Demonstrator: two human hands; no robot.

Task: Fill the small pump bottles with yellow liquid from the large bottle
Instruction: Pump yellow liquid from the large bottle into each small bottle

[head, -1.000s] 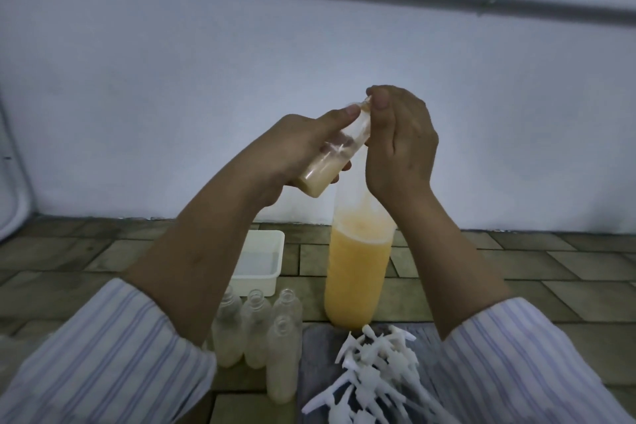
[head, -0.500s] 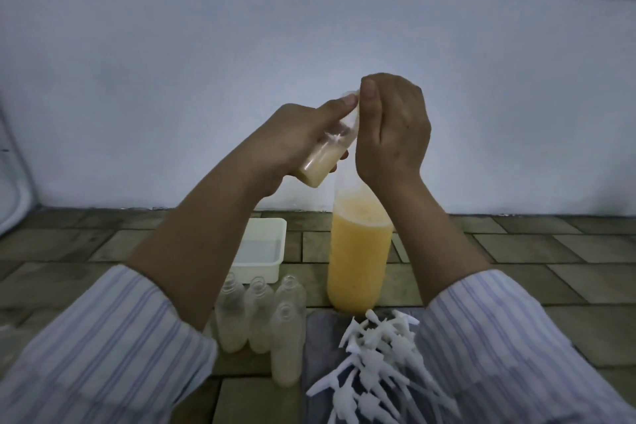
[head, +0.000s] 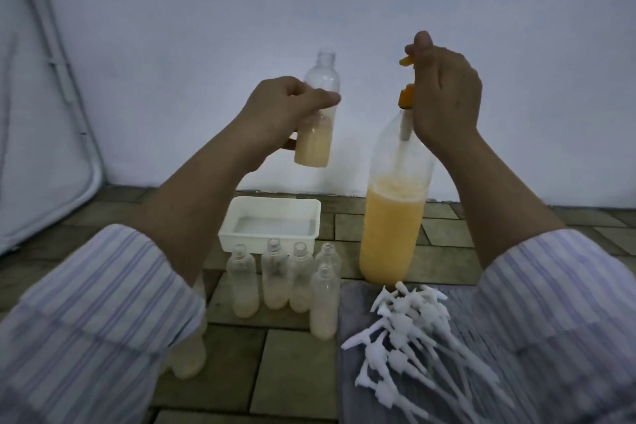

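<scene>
Left hand (head: 285, 107): fingers curled round 1 small clear bottle (head: 317, 113), upright, uncapped, lower part holding pale yellow liquid, raised above white tray (head: 272, 222).
Right hand (head: 444, 96): fingers curled, pinching orange pump head (head: 407, 93) atop large bottle (head: 395, 203), standing on tiled floor, over half full of yellow liquid.
Below: 5 small open bottles (head: 299, 280); pile of white pump tops (head: 409, 330).
</scene>
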